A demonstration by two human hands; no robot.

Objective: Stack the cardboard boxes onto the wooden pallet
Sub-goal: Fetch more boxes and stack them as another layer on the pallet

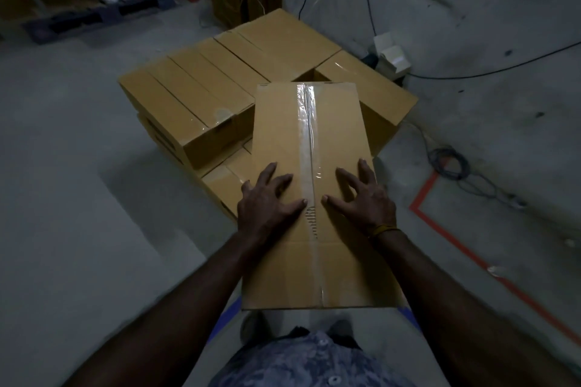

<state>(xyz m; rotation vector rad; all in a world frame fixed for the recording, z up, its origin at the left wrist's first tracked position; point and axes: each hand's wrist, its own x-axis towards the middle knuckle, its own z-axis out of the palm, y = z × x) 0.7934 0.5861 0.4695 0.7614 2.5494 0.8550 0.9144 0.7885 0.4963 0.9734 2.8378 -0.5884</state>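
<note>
We have both hands flat on the top of a long, tan cardboard box sealed down its middle with clear tape: the left hand to the left of the tape seam, the right hand to its right, fingers spread and straight, so neither grip closes round anything; the palms only press. The box lies lengthwise away from us, its far end over the stack of tan cardboard boxes and its near end overhanging toward our feet. The wooden pallet is hidden beneath the stack (we cannot see any of it).

To do this step well, we judge that we should push evenly with both palms, keeping the seam straight so the box slides without twisting, and watch its far edge against the box on the right of the stack.

Open grey concrete floor lies to the left. To the right, a red tape line and coiled black cables sit near the stack, so we step with care there.
</note>
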